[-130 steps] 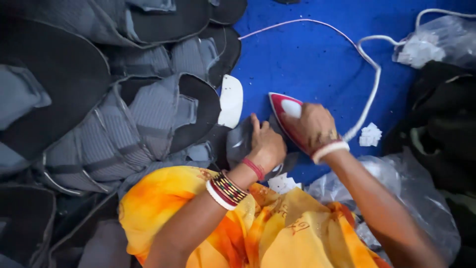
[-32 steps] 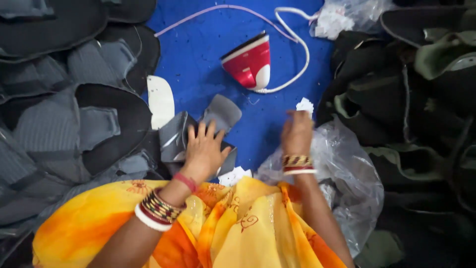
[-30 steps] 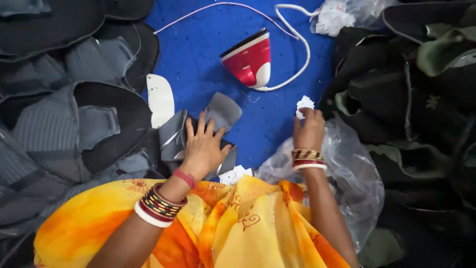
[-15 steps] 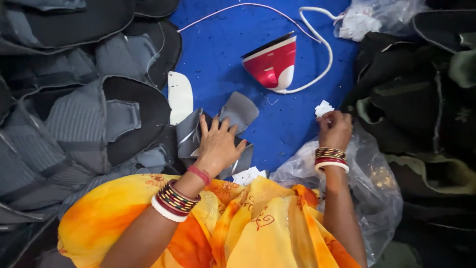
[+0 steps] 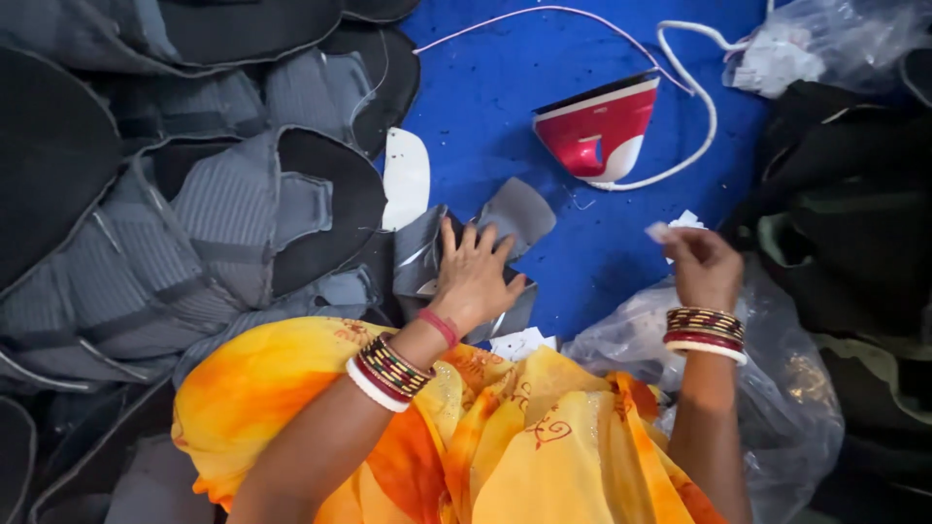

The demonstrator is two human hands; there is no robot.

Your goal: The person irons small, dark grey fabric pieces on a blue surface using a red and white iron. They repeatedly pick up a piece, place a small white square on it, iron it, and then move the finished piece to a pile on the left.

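Flat, left hand [image 5: 476, 277] on grey fabric piece [image 5: 515, 209] (right hand [image 5: 701, 267] pinching white scrap [image 5: 658, 232]).

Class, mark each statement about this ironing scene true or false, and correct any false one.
1. The left hand lies flat on a grey fabric piece. True.
2. The right hand grips the iron. False: it pinches a small white scrap; the iron stands apart.
3. The iron rests on a blue cloth. True.
4. Both wrists are bare. False: both wear bangles.
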